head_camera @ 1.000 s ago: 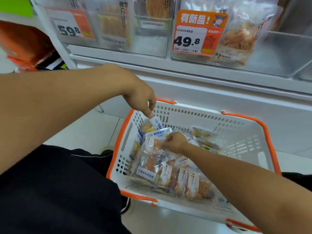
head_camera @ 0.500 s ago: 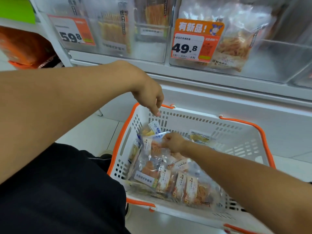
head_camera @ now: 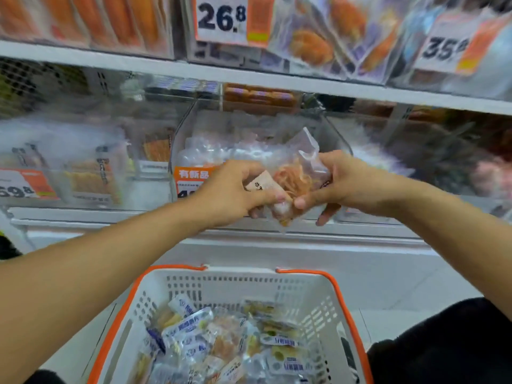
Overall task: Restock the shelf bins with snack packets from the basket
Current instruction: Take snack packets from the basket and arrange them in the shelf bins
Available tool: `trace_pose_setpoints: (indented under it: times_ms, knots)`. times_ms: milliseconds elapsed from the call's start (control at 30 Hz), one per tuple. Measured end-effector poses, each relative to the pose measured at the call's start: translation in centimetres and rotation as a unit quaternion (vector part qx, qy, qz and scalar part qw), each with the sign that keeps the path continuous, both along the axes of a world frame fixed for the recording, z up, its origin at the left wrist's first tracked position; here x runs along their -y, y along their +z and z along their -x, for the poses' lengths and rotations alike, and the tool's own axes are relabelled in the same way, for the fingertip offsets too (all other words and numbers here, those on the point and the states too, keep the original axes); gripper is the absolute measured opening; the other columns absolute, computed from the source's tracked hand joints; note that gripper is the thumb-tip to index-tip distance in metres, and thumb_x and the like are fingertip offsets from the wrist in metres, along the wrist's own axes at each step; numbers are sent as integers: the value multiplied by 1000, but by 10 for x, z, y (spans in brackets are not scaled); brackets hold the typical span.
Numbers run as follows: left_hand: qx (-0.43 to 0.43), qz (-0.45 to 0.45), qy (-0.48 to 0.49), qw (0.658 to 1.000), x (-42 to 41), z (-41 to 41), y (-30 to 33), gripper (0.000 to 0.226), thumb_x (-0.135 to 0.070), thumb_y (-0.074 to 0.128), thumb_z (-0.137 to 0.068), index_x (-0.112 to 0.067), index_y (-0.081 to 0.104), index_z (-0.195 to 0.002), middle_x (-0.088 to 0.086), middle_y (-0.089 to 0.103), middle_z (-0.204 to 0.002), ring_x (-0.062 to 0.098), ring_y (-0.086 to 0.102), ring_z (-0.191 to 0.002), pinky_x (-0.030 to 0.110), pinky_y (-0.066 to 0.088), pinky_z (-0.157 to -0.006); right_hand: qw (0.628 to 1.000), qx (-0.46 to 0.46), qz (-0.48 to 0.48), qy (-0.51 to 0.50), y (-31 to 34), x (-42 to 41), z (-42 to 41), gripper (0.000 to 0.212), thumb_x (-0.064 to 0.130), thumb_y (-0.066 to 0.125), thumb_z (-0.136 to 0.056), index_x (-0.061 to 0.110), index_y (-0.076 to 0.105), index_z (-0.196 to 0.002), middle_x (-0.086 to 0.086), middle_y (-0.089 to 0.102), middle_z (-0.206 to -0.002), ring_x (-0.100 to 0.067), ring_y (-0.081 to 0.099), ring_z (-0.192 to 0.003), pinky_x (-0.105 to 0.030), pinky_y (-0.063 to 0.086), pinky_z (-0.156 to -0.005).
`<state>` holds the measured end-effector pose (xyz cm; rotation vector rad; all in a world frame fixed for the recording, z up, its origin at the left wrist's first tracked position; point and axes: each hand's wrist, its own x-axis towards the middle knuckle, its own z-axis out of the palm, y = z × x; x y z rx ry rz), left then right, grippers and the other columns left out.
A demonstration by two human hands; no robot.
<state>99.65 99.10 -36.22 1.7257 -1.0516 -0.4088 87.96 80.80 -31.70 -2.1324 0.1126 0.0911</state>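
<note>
Both hands hold one clear snack packet (head_camera: 293, 177) with orange shreds inside, raised in front of a clear shelf bin (head_camera: 249, 139). My left hand (head_camera: 230, 194) grips its lower left end, and my right hand (head_camera: 340, 182) pinches its right side. The packet is level with the bin's front wall, outside the bin. Below, the white basket with orange trim (head_camera: 318, 289) sits on the floor and holds several snack packets (head_camera: 221, 339).
A neighbouring clear bin (head_camera: 91, 167) at the left holds orange packets behind a price tag (head_camera: 25, 187). An upper shelf (head_camera: 249, 76) carries more packets and price tags. The right bins are blurred. Dark trousers (head_camera: 448, 345) flank the basket.
Both hands rose out of the basket to the shelf bin, carrying one packet between them. The camera tilted up, so the upper shelf is in view.
</note>
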Motion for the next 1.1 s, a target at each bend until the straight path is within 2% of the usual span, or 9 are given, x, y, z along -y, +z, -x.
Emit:
trace_pose_setpoints:
  times_ms: [100, 200, 267, 333, 500, 667, 833, 1000, 1100]
  knots:
    - [17, 96, 115, 989, 20, -11, 4, 25, -22, 79, -82, -28, 63, -101, -9, 69, -91, 8, 67, -71, 27, 57, -65, 986, 98, 94, -94, 23, 21, -2, 25, 4, 80, -79, 13, 67, -98, -5, 75, -85, -20, 74, -80, -39, 62, -59]
    - [116, 100, 217, 964, 21, -28, 9, 42, -26, 77, -84, -24, 58, -121, -11, 63, -107, 2, 61, -89, 5, 46, -73, 903, 180, 353, -164, 38, 48, -13, 27, 30, 77, -80, 5, 66, -82, -13, 67, -74, -27, 65, -71, -45, 53, -60]
    - [224, 46, 230, 946, 16, -37, 6, 42, -29, 74, -86, -22, 59, -125, -10, 63, -116, 5, 58, -103, 4, 38, -81, 872, 132, 440, -170, 39, 61, -27, 42, 46, 67, -79, 7, 56, -68, -12, 56, -64, -31, 54, -63, -39, 38, -55]
    - [292, -11, 221, 930, 11, -44, 1, 42, -31, 70, -89, -19, 59, -128, -4, 63, -124, 12, 57, -114, 18, 39, -93, 863, 69, 474, -164, 33, 68, -51, 42, 43, 65, -82, 12, 45, -61, -6, 46, -61, -30, 48, -61, -34, 34, -59]
    - [337, -101, 182, 918, 6, -54, -10, 41, -33, 61, -94, -16, 61, -131, 1, 62, -132, 20, 55, -124, 36, 42, -102, 810, -64, 572, -114, 1, 89, -118, 28, 30, 75, -79, 13, 61, -95, -5, 56, -81, -29, 57, -79, -32, 44, -67]
    - [374, -119, 174, 903, 7, -63, -17, 40, -42, 55, -93, -21, 64, -125, -2, 67, -123, 22, 61, -115, 44, 48, -97, 788, -50, 603, -112, -12, 105, -161, 30, 9, 65, -87, 10, 57, -116, -7, 60, -100, -27, 57, -84, -33, 47, -69]
    - [386, -122, 167, 899, 7, -68, -20, 39, -44, 55, -92, -25, 63, -124, -5, 67, -122, 21, 61, -113, 43, 46, -96, 760, -58, 633, -135, -45, 111, -181, 104, 36, 89, -63, 16, 27, -144, -10, 59, -118, -36, 58, -109, -46, 44, -93]
    - [387, -123, 175, 897, 10, -67, -19, 40, -47, 53, -91, -25, 63, -123, -5, 67, -122, 22, 61, -112, 41, 42, -94, 737, 10, 646, -199, -70, 117, -187, 86, 42, 75, -79, 13, 25, -144, -18, 45, -134, -38, 49, -117, -45, 41, -93]
    - [381, -130, 172, 899, 10, -65, -17, 46, -50, 49, -89, -24, 62, -124, -4, 66, -123, 22, 61, -113, 40, 42, -94, 722, 24, 659, -209, -71, 120, -186, 95, 50, 78, -74, 15, 24, -145, -19, 36, -141, -38, 41, -126, -44, 39, -98]
